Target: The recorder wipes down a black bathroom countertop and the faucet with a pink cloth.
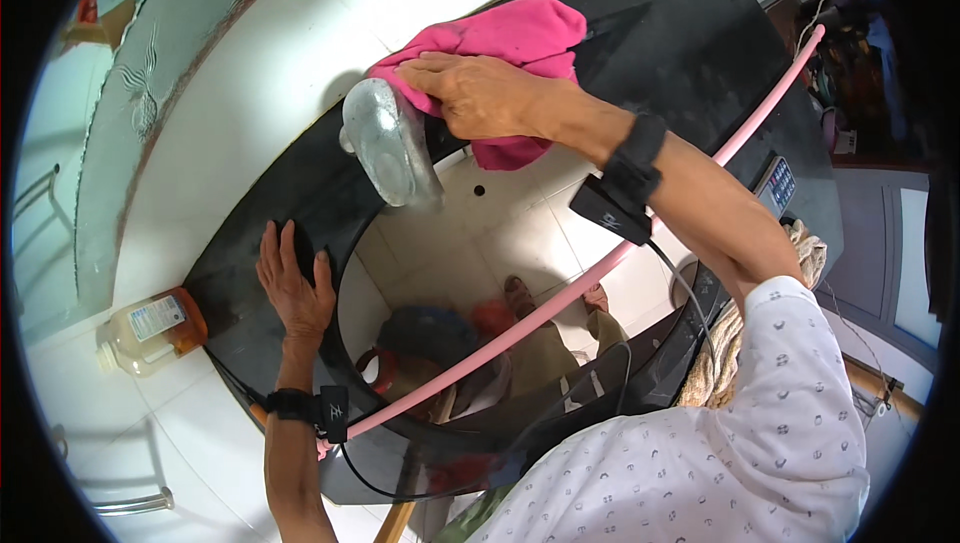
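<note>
My right hand (470, 93) is closed over a bunched pink cloth (535, 33), pressing it onto the black countertop (690, 13) beside a silver faucet (385, 143). Its fingertips reach the cloth's left edge, close to the faucet's top. My left hand (300, 288) rests palm down on the counter's left part, fingers spread, holding nothing. Between the hands is a large oval opening (345, 318) in the counter, with floor tiles and feet seen through it. Each wrist wears a black strap with a small black box and a cable.
A pink hose (560, 301) runs diagonally across the opening, passing under my right forearm. A bottle of orange liquid (155, 331) lies at the left edge. A mirror (165, 93) stands at upper left. A keypad device (775, 186) and beige ropy fabric (715, 353) are at right.
</note>
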`<action>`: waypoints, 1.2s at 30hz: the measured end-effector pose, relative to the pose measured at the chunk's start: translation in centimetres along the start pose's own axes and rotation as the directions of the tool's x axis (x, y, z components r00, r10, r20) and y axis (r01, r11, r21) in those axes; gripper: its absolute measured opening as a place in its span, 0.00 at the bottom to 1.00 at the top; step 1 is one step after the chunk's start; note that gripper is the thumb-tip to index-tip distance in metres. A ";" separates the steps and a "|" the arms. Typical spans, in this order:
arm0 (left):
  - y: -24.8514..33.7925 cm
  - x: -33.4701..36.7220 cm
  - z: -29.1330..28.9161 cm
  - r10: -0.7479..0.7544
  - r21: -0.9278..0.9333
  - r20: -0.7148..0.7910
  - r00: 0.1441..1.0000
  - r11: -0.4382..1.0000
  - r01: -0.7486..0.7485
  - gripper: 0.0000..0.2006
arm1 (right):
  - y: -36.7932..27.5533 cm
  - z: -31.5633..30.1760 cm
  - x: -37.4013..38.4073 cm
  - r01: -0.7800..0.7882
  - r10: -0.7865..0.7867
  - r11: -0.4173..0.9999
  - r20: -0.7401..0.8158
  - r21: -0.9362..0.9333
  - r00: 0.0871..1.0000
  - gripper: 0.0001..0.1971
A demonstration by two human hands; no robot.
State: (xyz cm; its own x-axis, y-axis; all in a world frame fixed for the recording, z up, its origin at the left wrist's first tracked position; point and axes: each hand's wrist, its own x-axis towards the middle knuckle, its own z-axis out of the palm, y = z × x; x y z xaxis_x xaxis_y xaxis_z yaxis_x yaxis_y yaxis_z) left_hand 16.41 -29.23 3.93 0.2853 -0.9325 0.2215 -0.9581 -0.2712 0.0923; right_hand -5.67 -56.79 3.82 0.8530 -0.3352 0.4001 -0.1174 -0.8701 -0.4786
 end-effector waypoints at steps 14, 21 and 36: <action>-0.2 -0.2 -0.3 -0.011 0.040 0.001 1.000 0.999 0.011 0.25 | -1.8 -0.7 -0.2 -0.135 0.134 0.990 0.018 0.040 0.991 0.16; 0.1 0.0 -0.1 -0.008 0.000 -0.024 1.000 1.000 0.008 0.26 | -1.9 -2.6 0.2 -0.268 0.441 0.617 -0.044 0.740 0.896 0.24; 0.4 0.2 -0.3 0.000 -0.002 0.007 1.000 1.000 0.000 0.25 | -2.8 -1.3 2.5 0.213 -0.189 0.899 -0.099 0.383 0.977 0.32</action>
State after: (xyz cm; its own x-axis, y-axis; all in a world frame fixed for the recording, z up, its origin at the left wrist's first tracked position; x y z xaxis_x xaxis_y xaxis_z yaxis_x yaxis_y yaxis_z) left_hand 16.10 -29.42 4.28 0.2854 -0.9341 0.2146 -0.9579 -0.2710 0.0945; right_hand -3.84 -55.69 7.18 0.8054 -0.1982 0.5587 0.2707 -0.7154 -0.6441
